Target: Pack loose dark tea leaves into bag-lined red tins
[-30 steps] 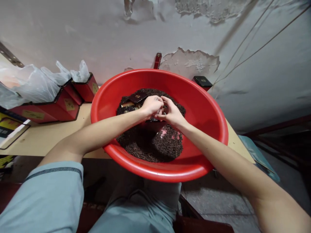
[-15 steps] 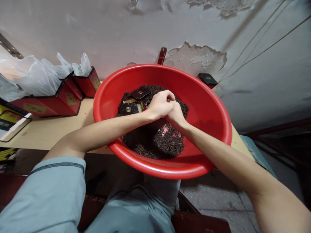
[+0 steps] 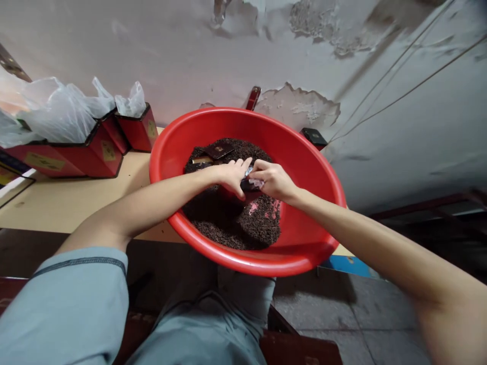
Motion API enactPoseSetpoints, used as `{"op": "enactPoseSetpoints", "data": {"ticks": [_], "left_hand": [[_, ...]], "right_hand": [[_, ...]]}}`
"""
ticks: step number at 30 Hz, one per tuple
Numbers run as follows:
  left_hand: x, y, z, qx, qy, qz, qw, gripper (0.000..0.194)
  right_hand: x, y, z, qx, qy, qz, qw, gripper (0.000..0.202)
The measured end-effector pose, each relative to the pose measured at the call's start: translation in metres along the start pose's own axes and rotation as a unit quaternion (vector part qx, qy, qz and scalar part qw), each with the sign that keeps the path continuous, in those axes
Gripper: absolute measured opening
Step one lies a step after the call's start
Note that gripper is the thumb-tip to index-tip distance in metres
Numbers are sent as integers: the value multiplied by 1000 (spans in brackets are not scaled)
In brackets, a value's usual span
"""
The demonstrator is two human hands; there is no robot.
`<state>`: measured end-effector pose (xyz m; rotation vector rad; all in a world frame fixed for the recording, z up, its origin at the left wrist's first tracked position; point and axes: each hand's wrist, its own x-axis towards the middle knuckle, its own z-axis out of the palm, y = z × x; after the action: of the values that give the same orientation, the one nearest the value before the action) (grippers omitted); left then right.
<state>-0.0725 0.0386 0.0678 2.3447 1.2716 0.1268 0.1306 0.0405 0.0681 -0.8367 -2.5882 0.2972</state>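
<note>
A large red plastic basin (image 3: 321, 203) holds a heap of dark loose tea leaves (image 3: 258, 230). In the middle of it stands a small tin (image 3: 250, 185) with a dark rim, partly covered by my hands. My left hand (image 3: 232, 176) straddles the tin's left side, thumb near and fingers stretched out on the far side. My right hand (image 3: 277, 180) is closed on a clear plastic bag (image 3: 256, 182) at the tin's mouth. Behind my left wrist, a dark square lid (image 3: 219, 149) lies on the leaves beside another tin, mostly hidden.
Red tins (image 3: 104, 152) topped with clear plastic bags (image 3: 61, 114) stand on the wooden table (image 3: 95, 195) at left. Another dark-topped tin (image 3: 314, 136) is behind the basin at right. A peeling wall (image 3: 182, 56) closes off the back; a cord (image 3: 399, 86) hangs along it.
My hands have moved from close together, overlapping, to slightly apart. The left fingers have spread beside the tin, and the plastic at its mouth now shows under my right hand. The view has shifted slightly.
</note>
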Motion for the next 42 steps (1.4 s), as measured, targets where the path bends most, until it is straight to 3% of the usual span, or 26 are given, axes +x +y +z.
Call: {"op": "enactPoseSetpoints", "data": {"ticks": [5,10,15,19,22,23,25,28,30,35,38,40,42], "left_hand": [[19,-11,-6,-17,-42,93,995,131],[15,-3,-22,60,-103,116,986,114],[19,7,-19,180,-95,149,968,99],[28,5,-18,203,6,157,966,86],[17,10,-28,184,79,44,979,93],[9,14,-33,166,66,-11,984,93],[-10,23,-39,96,-22,-95,991,88],[-36,41,-37,-54,-165,-128,976,82],[-45,52,-26,-89,-178,-150,968,88],[-38,63,4,-115,-130,-220,960,101],[-23,47,-1,-63,-117,-176,975,92],[-8,29,-15,22,-126,-74,989,80],[10,11,-30,73,-157,43,984,74]], "right_hand": [[-6,8,-22,-97,-153,-127,975,29],[-2,5,-28,-151,-178,-301,925,33],[12,-1,-30,-246,-202,-422,849,36],[10,4,-34,-266,-207,-427,839,33],[1,11,-33,-273,-181,-416,848,32],[-2,12,-32,-279,-168,-416,849,31],[-6,14,-28,-288,-144,-423,847,30],[-6,13,-22,-297,-132,-428,843,33],[-4,11,-20,-296,-132,-421,847,36],[-5,10,-19,-300,-137,-389,860,33],[-9,12,-16,-293,-122,-369,874,32],[-12,14,-14,-289,-93,-356,884,32],[-16,18,-12,-287,-54,-341,893,30]]}}
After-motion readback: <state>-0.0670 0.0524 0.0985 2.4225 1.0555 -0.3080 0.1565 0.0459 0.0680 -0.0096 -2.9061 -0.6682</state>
